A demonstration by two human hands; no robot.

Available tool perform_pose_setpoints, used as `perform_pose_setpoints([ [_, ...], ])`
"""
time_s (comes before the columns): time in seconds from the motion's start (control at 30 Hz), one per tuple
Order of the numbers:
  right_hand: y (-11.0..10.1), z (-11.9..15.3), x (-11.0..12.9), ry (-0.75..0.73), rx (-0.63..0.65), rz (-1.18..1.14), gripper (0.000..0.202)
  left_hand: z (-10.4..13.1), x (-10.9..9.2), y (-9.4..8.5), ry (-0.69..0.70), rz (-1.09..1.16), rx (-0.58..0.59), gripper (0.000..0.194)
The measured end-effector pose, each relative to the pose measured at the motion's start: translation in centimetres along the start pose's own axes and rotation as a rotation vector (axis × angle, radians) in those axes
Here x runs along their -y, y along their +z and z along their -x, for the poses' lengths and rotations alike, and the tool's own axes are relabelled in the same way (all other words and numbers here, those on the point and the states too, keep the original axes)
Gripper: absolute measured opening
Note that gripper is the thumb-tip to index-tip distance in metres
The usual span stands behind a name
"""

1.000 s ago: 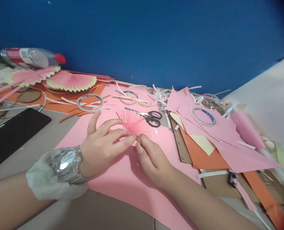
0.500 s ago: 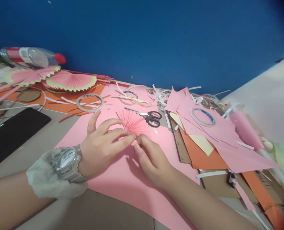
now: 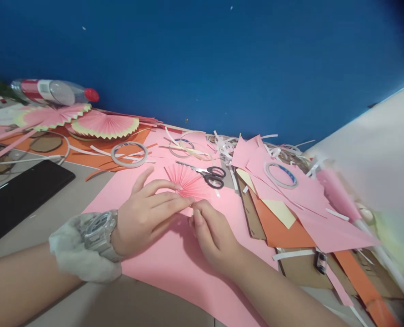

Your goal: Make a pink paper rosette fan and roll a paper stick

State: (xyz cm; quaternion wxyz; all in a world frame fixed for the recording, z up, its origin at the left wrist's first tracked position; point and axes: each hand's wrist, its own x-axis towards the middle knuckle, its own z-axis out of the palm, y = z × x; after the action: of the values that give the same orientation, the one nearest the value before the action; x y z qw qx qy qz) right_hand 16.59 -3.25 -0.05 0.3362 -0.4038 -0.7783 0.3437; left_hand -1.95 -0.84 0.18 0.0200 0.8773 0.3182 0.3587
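Observation:
A pink pleated paper fan (image 3: 190, 179) is spread open between my hands, above a large pink sheet (image 3: 184, 272). My left hand (image 3: 150, 211) reaches over its near left side; the forefinger points toward my right hand, the outer fingers are raised, and the thumb is hidden underneath. At the fan's near edge, my right hand (image 3: 215, 231) is closed in a pinch, its thumb and forefinger meeting the left fingertips. Most of the pinched part is covered by fingers. Just beyond the fan lie black-handled scissors (image 3: 213, 177), blades pointing left.
Tape rolls lie at the left (image 3: 129, 154) and on pink sheets (image 3: 281, 175) at the right. Finished pleated fans (image 3: 104, 125) and a plastic bottle (image 3: 55, 92) sit back left, a black phone (image 3: 27, 195) nearer. Paper strips (image 3: 224, 145) line the blue wall (image 3: 202, 59).
The view has shifted slightly, so the table things appear a little lower. My hands stay together at the fan's near edge, with the left fingers lying closer together.

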Motion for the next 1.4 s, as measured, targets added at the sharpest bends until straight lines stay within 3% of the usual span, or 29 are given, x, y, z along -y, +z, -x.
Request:
perform_pose_setpoints([
  [0.13,0.0,0.1,0.1,0.001,-0.049,0.022,0.020,-0.1,0.4,-0.4,-0.063,0.258,0.082,0.022],
  [0.23,0.1,0.0,0.2,0.043,-0.078,0.026,0.019,-0.1,0.7,-0.4,-0.239,0.417,0.084,0.019],
  [0.37,0.0,-0.6,0.1,0.097,0.003,0.110,0.021,-0.2,1.6,0.0,-0.589,0.601,-0.051,0.022],
  [0.47,0.1,-1.0,0.0,0.081,0.127,0.243,0.019,-0.5,2.4,0.4,-0.732,0.801,-0.161,0.027],
  [0.67,1.0,-1.0,-0.7,-0.143,0.236,0.440,0.012,-1.2,3.1,0.7,-0.930,1.183,-0.352,0.031],
  [0.77,1.4,-0.4,-0.5,-0.330,0.261,0.522,0.007,-1.3,3.3,0.9,-0.968,1.219,-0.413,0.032],
  [0.83,1.5,-0.1,-0.1,-0.380,0.294,0.415,0.009,-1.3,3.5,1.0,-0.969,1.223,-0.441,0.032],
  [0.9,1.3,-0.1,0.1,-0.255,0.206,0.092,0.015,-1.3,3.6,1.1,-0.953,1.220,-0.450,0.034],
  [1.0,0.6,-0.9,-0.2,0.113,-0.258,-0.511,0.019,-1.2,3.7,1.2,-0.933,1.199,-0.440,0.034],
  [1.03,0.3,-1.3,-0.6,0.203,-0.415,-0.644,0.017,-1.1,3.8,1.2,-0.934,1.190,-0.429,0.033],
  [1.1,-0.1,-2.0,-1.4,0.300,-0.590,-0.772,0.028,-0.9,3.9,1.3,-0.943,1.165,-0.399,0.032],
  [1.17,-0.2,-2.3,-2.1,0.339,-0.585,-0.798,0.032,-0.7,4.1,1.4,-0.943,1.135,-0.369,0.032],
  [1.27,0.3,-2.0,-2.3,0.362,-0.470,-0.735,0.024,-0.6,4.1,1.5,-0.920,1.087,-0.347,0.032],
  [1.4,0.9,-1.1,-1.7,0.254,-0.345,-0.270,0.024,-0.8,3.8,1.0,-0.874,1.013,-0.305,0.030],
])
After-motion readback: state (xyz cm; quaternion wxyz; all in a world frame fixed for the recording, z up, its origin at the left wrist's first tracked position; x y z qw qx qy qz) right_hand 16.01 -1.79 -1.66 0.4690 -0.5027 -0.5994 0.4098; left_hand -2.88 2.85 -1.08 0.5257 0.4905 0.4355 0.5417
